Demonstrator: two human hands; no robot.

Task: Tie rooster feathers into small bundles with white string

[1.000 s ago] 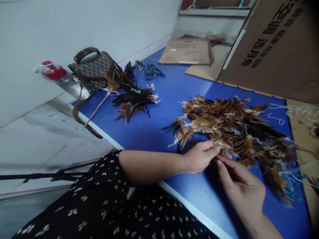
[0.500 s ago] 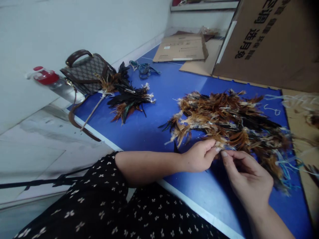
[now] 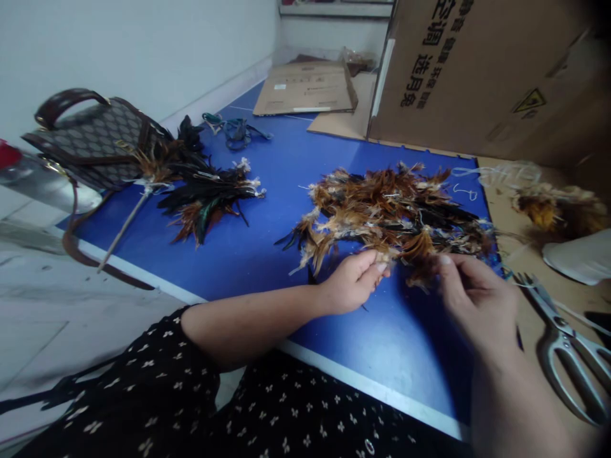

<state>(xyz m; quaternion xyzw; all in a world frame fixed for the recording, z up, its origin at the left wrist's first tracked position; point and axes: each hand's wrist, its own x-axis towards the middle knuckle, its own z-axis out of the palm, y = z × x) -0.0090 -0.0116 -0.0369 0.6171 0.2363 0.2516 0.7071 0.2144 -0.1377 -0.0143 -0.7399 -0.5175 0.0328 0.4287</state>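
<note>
My left hand (image 3: 351, 283) is closed in a pinch on the pale quill ends of a small feather bunch (image 3: 383, 257) at the near side of the pile. My right hand (image 3: 480, 302) is a short way to the right, thumb and fingers pressed together at a blurred brown feather tuft (image 3: 420, 275). Beyond both hands spreads a pile of brown and black feather bunches (image 3: 377, 200), their ends bound with whitish ties. To the left lies a darker bunch of black and rust feathers (image 3: 205, 200), beside a feather-tipped stick (image 3: 125, 229).
Scissors (image 3: 566, 343) lie right of my right forearm. A patterned handbag (image 3: 105, 137) and a bottle (image 3: 42, 175) are at the left. Flat cardboard (image 3: 305, 89) and a big carton (image 3: 458, 83) stand behind. Loose string (image 3: 506, 173) lies on the right.
My right hand has drawn away rightward from my left, with a brown tuft at its fingertips. My left hand keeps its pinch. The view has swung right, bringing in the scissors.
</note>
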